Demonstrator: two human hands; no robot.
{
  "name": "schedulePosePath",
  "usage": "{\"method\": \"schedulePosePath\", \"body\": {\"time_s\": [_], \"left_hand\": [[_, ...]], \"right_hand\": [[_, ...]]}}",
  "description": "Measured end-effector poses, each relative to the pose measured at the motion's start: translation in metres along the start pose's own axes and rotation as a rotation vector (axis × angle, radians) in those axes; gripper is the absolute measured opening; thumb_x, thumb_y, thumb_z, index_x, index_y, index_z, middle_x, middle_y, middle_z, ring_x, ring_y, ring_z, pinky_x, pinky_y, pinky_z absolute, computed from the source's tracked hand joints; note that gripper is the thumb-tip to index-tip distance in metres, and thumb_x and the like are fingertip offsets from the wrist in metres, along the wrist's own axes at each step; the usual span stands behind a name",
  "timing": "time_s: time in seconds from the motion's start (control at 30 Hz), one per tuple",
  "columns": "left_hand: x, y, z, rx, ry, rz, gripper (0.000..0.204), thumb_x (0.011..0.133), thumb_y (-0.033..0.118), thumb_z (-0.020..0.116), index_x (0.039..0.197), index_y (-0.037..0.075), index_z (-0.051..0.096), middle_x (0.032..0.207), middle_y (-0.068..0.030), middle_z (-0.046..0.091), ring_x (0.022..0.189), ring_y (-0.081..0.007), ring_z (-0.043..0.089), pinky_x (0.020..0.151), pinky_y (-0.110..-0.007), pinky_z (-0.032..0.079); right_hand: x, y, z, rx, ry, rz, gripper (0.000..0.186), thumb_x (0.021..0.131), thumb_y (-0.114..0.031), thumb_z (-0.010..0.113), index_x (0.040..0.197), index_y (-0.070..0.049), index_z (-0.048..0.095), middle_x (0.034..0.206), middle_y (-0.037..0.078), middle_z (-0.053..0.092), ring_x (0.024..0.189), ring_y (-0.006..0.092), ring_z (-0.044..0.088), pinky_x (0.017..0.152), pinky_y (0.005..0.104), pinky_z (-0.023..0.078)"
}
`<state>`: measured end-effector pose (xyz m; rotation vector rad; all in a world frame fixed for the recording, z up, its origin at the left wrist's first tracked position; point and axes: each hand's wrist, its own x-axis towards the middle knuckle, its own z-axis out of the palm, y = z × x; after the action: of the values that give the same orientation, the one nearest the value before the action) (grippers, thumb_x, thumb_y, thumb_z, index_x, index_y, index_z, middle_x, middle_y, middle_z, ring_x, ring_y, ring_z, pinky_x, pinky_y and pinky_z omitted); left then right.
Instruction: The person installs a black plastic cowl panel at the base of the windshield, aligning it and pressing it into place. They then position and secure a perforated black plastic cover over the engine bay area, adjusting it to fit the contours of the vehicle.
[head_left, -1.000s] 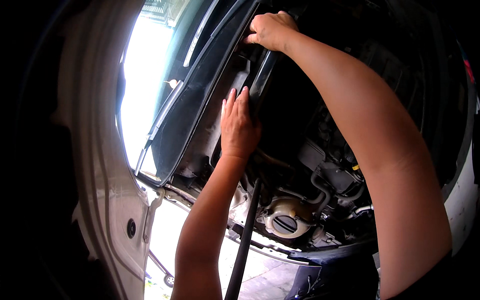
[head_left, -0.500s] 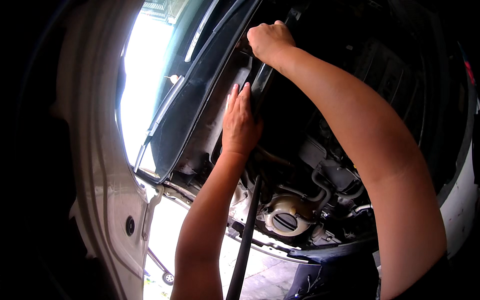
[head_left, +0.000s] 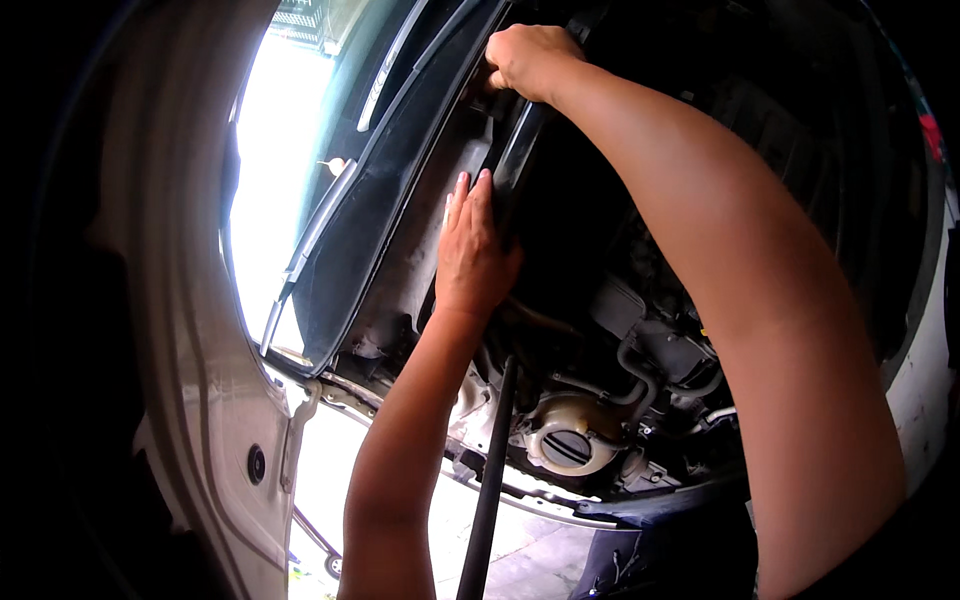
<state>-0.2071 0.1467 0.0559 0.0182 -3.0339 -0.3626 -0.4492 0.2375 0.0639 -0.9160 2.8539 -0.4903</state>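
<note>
"What's the setting?"

"A vehicle's engine bay (head_left: pixel 575 516), its near edge curving above a paved floor (head_left: pixel 525 562) in bright light. Windshield glass (head_left: pixel 340 80) borders its left edge; farther left stands a pale painted panel (head_left: pixel 205 400) with a round black plug (head_left: pixel 257 463)."

"Where's the part being handled?"

"That glossy dark strip (head_left: pixel 518 150) runs along the bay's windshield side, between both hands, straight and smooth (it catches a streak of light)."

"And the fingers?"

"On the left hand (head_left: pixel 470 255) they lie nearly straight, close together, at the strip's lower end, with no visible grip; the thumb is lost in shadow. On the right hand (head_left: pixel 535 60), up at the far end, they curl inward; how tightly, and on what, I can't tell."

"Textures, shapes?"

"A matte black rod (head_left: pixel 492 470) slants up near the left forearm. Beside it sits a rounded, yellowish housing (head_left: pixel 603 430) with a ridged grey cap (head_left: pixel 567 449), and a dull, bent hose (head_left: pixel 645 390) curves just right of that. A slim silver wiper arm (head_left: pixel 322 215) lies along the glass."
</note>
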Motion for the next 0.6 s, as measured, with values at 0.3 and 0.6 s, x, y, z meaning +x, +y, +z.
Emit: {"method": "schedulePosePath", "body": {"time_s": [0.3,0.6], "left_hand": [[-0.001,-0.004,0.000,-0.028,0.061,0.018,0.083,0.075,0.005,0.072,0.152,0.003,0.041,0.149,-0.0255,0.047,0.145,-0.0389,0.042,0.121,-0.043,0.033],[-0.006,-0.005,0.007,0.176,0.115,-0.015,0.078,0.074,0.011,0.074,0.147,0.004,0.047,0.131,-0.0184,0.060,0.132,-0.0361,0.051,0.113,-0.046,0.040]], "right_hand": [[0.011,0.005,0.007,-0.029,-0.043,-0.115,0.016,0.092,-0.023,0.073,0.105,-0.014,0.077,0.104,0.010,0.077,0.100,0.0313,0.075,0.087,0.0431,0.061],[-0.001,-0.004,0.012,0.008,0.010,-0.027,0.016,0.093,-0.010,0.062,0.101,-0.014,0.076,0.105,0.011,0.076,0.099,0.0317,0.075,0.084,0.0420,0.062]]}}
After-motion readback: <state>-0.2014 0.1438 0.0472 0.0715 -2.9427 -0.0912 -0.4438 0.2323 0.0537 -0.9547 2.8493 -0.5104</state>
